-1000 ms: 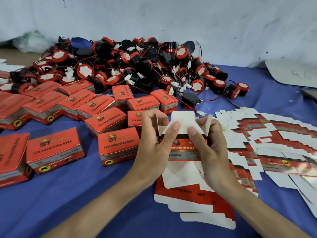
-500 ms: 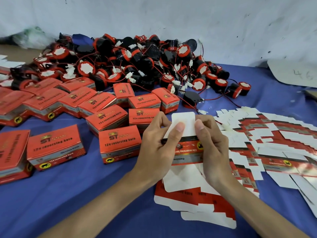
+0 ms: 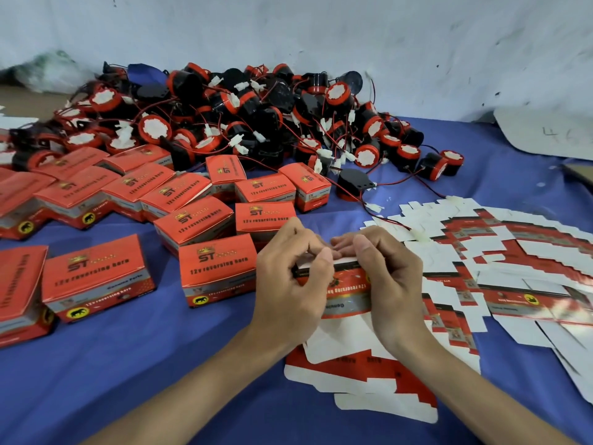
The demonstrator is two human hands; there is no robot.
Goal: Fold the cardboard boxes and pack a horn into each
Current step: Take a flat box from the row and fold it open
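workbench, centre frame: a person's left hand (image 3: pixel 288 284) and right hand (image 3: pixel 396 284) hold a half-folded cardboard box (image 3: pixel 345 292) just above a blue cloth (image 3: pixel 128 364). both hands curl round the box's top edge. the left thumb and forefinger pinch its left corner. the right thumb presses on the top edge w/ the other fingers (image 3: pixel 340 244) hooked over from behind, tips of the two hands nearly meeting. the box's red-and-silver printed face is toward the camera, lettering upside down. its white lower flap hangs open over a small stack of flat blanks (image 3: pixel 362 383) lying on the cloth under the wrists. whether a horn is inside the box cannot be told.

to the r., fanned blanks (image 3: pixel 513 252) spread in overlapping rows, red & white. to the l. and behind, closed red boxes (image 3: pixel 218 271) marked "12v reversing horn" stand in loose rows, the nearest just beside the left hand. at the back, vs. a whitewashed wall (image 3: pixel 288 33), sits a heap of black-and-red horns (image 3: pixel 256 117) w/ red wires & white plugs. one loose horn (image 3: pixel 354 184) lies apart btwn the heap and the fanned blanks, its wire trailing onto them. a pale sheet (image 3: pixel 552 133) lies at far r.
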